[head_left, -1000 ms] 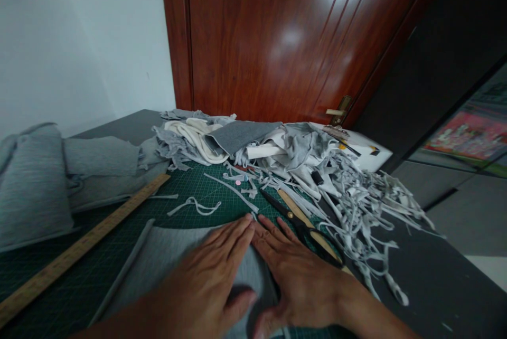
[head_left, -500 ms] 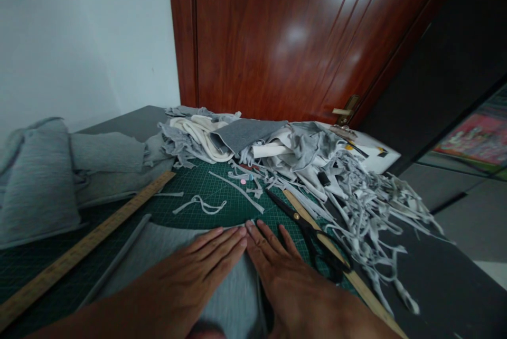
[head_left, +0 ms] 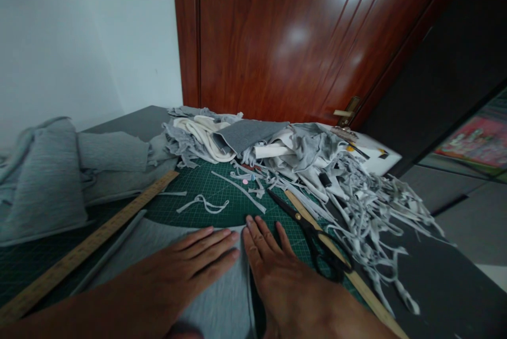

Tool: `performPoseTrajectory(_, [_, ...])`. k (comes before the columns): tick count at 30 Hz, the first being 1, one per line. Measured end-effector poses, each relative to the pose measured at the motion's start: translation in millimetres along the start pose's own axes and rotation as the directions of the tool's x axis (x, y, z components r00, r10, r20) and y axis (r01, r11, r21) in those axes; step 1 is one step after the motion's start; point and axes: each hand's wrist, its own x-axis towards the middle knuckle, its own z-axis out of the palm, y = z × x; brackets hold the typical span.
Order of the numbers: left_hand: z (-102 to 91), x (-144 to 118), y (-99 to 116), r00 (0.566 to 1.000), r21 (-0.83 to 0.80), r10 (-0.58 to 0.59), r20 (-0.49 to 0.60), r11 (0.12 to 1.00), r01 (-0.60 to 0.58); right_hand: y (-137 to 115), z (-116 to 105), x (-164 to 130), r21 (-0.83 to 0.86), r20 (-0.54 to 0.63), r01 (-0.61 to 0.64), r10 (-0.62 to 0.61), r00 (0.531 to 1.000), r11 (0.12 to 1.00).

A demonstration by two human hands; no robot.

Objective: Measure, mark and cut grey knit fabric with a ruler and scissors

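A piece of grey knit fabric lies flat on the green cutting mat close in front of me. My left hand rests palm down on it, fingers stretched out toward its upper right corner. Along the fabric's right edge lies my right hand, flat with the fingers extended, its fingertips at that corner and partly on the mat. Neither hand grips anything. Just right of my right hand are black-handled scissors, blades pointing away to the left. My forearms cover part of the fabric's near side.
A wooden ruler runs diagonally at left, beside folded grey fabric. Another wooden strip lies under the scissors. Fabric pieces are heaped at the back, with tangled grey offcuts at right. Thin strips lie on the mat.
My left hand has slid a little left and back from the corner, opening a gap between the two hands. My right hand has shifted slightly left. The camera view has moved slightly.
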Motion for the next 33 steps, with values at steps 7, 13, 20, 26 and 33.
performPoseTrajectory(7, [-18.9, 4, 18, 0.999, -0.019, -0.038, 0.036, 0.999, 0.038, 23, 26, 2, -0.060, -0.123, 0.166, -0.172, 0.977, 0.984])
performPoseTrajectory(13, [-21.9, 5, 18, 0.994, -0.020, -0.046, 0.098, 0.999, 0.048, 25, 16, 0, 0.017, -0.051, 0.282, -0.281, 0.958, 0.959])
performPoseTrajectory(20, [-18.6, 4, 25, 0.992, -0.047, -0.068, 0.108, 0.996, 0.074, 9, -24, -33, 0.009, -0.102, 0.183, -0.181, 0.978, 0.983])
performPoseTrajectory(26, [-57.4, -19, -3, 0.806, 0.328, -0.408, -0.429, 0.761, 0.560, 20, -9, -29, 0.006, -0.152, 0.236, -0.233, 0.961, 0.972])
performPoseTrajectory(33, [-146.0, -94, -84, 0.277, 0.236, -0.792, -0.544, 0.172, 0.956, 33, 21, 3, 0.125, -0.003, 0.165, -0.166, 0.986, 0.978])
